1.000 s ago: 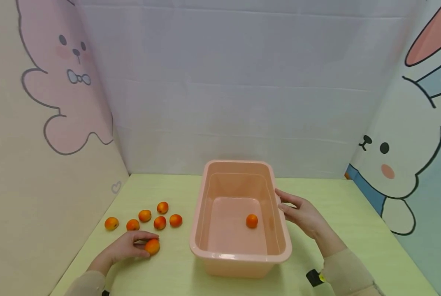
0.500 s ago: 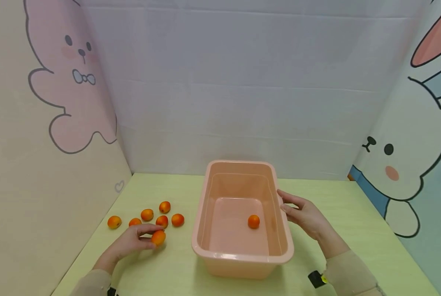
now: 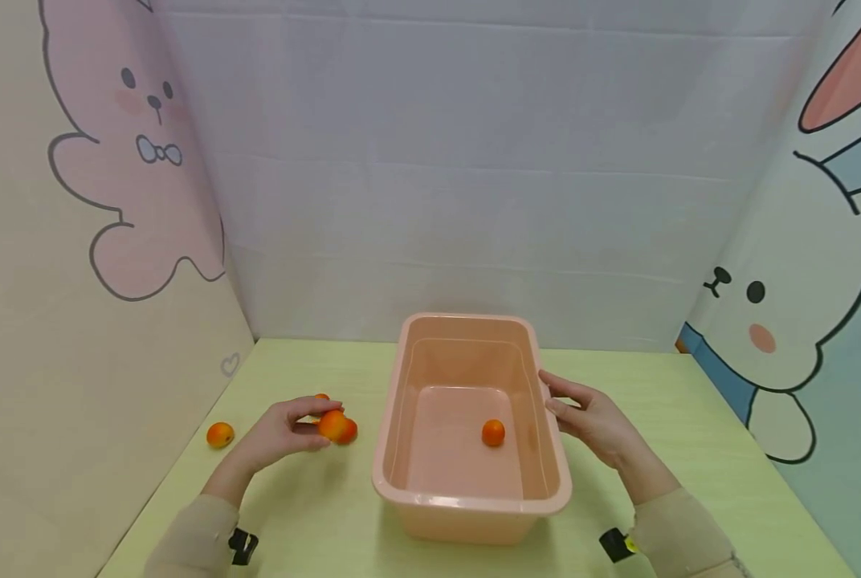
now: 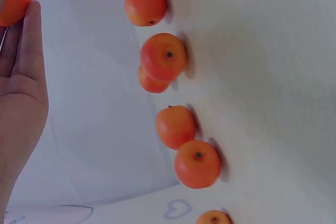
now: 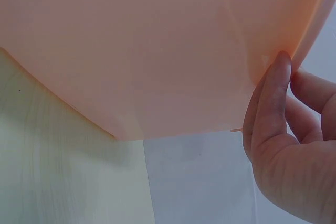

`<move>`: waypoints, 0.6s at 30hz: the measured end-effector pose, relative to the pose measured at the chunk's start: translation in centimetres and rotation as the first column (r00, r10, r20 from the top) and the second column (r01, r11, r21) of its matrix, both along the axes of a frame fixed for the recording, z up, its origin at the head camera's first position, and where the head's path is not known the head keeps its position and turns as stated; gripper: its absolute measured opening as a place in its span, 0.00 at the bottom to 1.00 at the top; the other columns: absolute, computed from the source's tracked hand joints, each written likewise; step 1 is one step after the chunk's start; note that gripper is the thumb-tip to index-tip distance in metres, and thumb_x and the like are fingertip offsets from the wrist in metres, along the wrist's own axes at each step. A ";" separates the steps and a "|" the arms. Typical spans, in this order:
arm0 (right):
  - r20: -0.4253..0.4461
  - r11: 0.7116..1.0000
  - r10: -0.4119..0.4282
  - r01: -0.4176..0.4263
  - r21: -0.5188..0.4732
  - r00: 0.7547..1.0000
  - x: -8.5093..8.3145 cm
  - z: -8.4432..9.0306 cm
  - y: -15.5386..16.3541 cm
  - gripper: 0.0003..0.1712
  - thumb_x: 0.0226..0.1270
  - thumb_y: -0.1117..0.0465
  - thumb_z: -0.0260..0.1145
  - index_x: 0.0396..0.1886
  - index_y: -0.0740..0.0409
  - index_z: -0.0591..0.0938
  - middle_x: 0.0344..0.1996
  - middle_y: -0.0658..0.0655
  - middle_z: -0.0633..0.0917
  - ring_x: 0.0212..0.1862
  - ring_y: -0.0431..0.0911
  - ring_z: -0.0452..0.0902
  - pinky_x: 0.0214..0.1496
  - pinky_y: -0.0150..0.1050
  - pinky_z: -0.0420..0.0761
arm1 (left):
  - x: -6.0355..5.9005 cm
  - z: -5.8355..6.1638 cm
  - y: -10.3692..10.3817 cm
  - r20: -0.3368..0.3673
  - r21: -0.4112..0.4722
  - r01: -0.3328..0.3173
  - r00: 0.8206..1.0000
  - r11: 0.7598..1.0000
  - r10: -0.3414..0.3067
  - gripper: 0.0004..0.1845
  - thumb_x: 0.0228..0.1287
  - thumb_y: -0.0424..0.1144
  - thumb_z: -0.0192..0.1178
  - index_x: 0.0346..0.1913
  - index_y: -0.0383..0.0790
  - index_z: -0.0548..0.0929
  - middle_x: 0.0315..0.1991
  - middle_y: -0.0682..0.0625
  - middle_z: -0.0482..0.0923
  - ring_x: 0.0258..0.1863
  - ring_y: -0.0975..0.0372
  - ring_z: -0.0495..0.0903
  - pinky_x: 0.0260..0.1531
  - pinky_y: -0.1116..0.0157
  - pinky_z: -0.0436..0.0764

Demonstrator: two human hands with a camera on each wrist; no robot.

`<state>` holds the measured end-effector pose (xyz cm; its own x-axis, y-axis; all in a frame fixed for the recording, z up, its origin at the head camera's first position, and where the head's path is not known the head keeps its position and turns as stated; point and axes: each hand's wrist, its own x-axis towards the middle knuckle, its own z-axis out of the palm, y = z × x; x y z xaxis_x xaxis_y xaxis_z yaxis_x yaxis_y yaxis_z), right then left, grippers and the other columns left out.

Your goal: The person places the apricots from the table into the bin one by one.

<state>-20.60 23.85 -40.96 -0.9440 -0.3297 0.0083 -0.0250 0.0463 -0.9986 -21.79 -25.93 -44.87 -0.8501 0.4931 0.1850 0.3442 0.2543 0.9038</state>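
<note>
My left hand [image 3: 280, 435] pinches a small round orange-red fruit [image 3: 332, 425] between thumb and fingers, above the table to the left of the pink plastic basin [image 3: 471, 504]. In the left wrist view the held fruit [image 4: 19, 2] sits at the fingertips, cut by the frame edge. My right hand [image 3: 595, 421] grips the basin's right rim; the right wrist view shows fingers [image 5: 270, 103] against its outer wall, under the lip. One fruit [image 3: 493, 433] lies inside the basin. More loose fruits [image 4: 198, 164] rest on the table, mostly hidden behind my left hand in the head view.
A single fruit [image 3: 220, 435] lies farther left, near the left wall panel. The pale green table [image 3: 640, 393] ends at a white cloth backdrop [image 3: 474, 185]. Side panels carry a cartoon bear [image 3: 141, 201] and a cartoon rabbit [image 3: 777, 321].
My left hand has lifted the fruit off the table and carried it away from me and slightly right, over the group of fruits. The right hand and basin stay in place.
</note>
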 end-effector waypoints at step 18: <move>0.004 1.000 -0.010 0.010 0.001 1.000 0.0 0.1 0.0 0.35 0.75 0.62 0.59 0.76 0.65 0.58 0.60 0.70 0.70 0.50 0.38 0.80 0.54 0.38 0.81 | -2.5 8.9 5.1 -0.162 0.016 -0.001 0.987 1.000 0.003 0.27 0.59 0.29 0.71 0.63 0.35 0.79 0.60 0.41 0.76 0.52 0.54 0.81 0.49 0.61 0.82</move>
